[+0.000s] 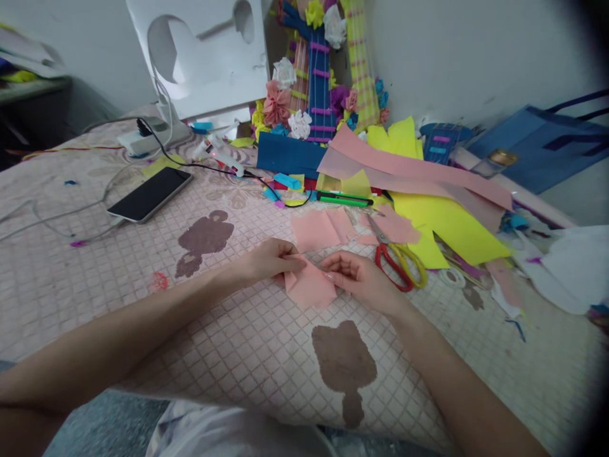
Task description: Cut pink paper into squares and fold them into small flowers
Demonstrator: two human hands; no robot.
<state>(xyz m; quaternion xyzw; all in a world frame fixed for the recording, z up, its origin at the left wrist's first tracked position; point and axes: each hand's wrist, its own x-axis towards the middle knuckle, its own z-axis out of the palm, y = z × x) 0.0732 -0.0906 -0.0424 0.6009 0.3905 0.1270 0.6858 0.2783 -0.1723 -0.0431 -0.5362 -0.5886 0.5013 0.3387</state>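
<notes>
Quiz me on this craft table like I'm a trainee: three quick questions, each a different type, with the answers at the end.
1. True or false: the phone lies screen up, nearer the left hand than the right hand.

2. Multiple choice: what colors are the two handle loops of the scissors?
A) blue and green
B) red and yellow
C) both black

3. Fill in the missing word: the small sheet that both hands are touching is ____ in color.

Key: 1. True; 2. B; 3. pink
</notes>
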